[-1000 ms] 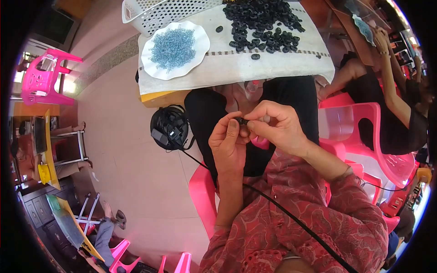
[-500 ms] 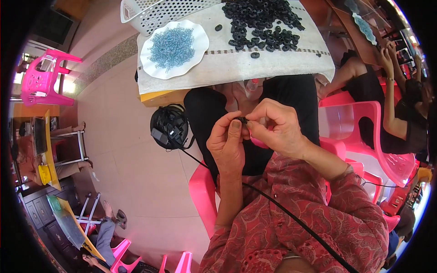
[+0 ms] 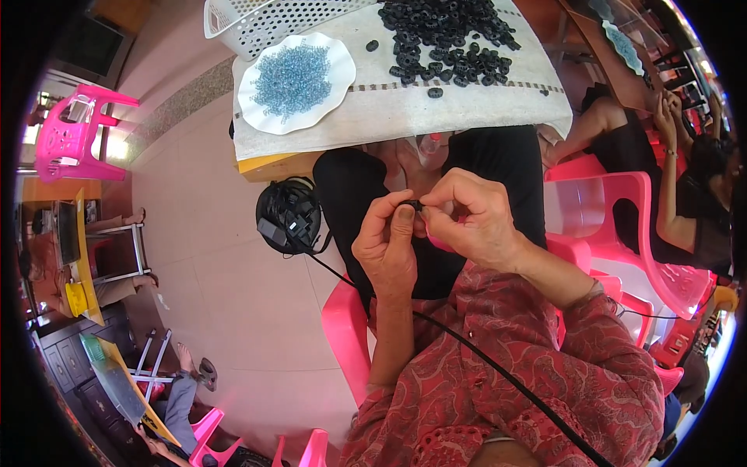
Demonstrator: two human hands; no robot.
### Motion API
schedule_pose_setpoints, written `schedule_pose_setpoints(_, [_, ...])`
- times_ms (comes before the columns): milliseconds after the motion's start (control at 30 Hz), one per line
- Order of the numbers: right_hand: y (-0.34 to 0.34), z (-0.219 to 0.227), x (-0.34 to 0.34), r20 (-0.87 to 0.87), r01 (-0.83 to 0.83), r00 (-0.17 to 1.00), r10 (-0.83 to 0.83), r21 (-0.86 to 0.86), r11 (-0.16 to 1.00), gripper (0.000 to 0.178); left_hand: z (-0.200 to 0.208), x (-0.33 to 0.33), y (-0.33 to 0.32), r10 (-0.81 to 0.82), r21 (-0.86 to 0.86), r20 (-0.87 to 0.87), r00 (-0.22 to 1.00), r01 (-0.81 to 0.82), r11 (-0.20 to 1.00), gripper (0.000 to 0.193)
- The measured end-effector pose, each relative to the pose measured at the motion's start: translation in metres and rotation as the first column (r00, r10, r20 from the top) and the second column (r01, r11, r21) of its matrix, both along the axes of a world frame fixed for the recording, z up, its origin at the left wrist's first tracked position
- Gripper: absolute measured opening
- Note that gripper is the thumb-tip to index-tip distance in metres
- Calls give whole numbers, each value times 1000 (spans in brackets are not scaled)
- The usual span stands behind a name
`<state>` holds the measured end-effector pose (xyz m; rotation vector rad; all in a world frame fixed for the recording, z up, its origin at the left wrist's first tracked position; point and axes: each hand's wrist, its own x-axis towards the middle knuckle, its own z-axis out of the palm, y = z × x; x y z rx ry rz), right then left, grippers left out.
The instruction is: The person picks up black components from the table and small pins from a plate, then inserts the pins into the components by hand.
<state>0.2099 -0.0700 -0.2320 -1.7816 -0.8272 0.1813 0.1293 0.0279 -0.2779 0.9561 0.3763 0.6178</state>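
Above my lap, my left hand (image 3: pixel 389 241) pinches a small black part (image 3: pixel 412 205) between thumb and fingers. My right hand (image 3: pixel 471 214) meets it from the other side, its thumb and forefinger closed on the same part's right end. Whether a second tiny piece sits in the right fingertips is hidden. On the cloth-covered table (image 3: pixel 373 128) ahead lies a heap of similar black parts (image 3: pixel 451 39), with several strewn around its edge. Left of the heap, a white wavy-rimmed plate (image 3: pixel 342 66) carries a pile of small clear-blue ring-like pieces (image 3: pixel 292 82).
A white perforated basket (image 3: pixel 280 27) stands at the table's back left. On the floor by my left knee sits a black bundle of cables and adapters (image 3: pixel 289 218); one cable runs across me. Pink plastic chairs (image 3: pixel 615 210) and other people are at both sides.
Both hands stay almost in place, still pinching the black part. Only a slight shift of the whole view shows.
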Motion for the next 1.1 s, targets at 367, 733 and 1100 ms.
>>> schedule_pose_setpoints(367, [2, 10, -3, -606, 3, 791, 85, 143, 990, 10, 1, -1, 2, -61, -248, 106, 993, 86, 965, 19])
schedule_pose_setpoints(733, [4, 6, 1, -68, -33, 997, 33, 2, 999, 10, 1, 0, 3, 0, -16, 15, 1000, 0, 1000, 15])
schedule_pose_setpoints(1100, [6, 0, 1, -78, -11, 997, 10, -9, 1000, 11, 0, 0, 2, 15, 27, -17, 1000, -15, 1000, 14])
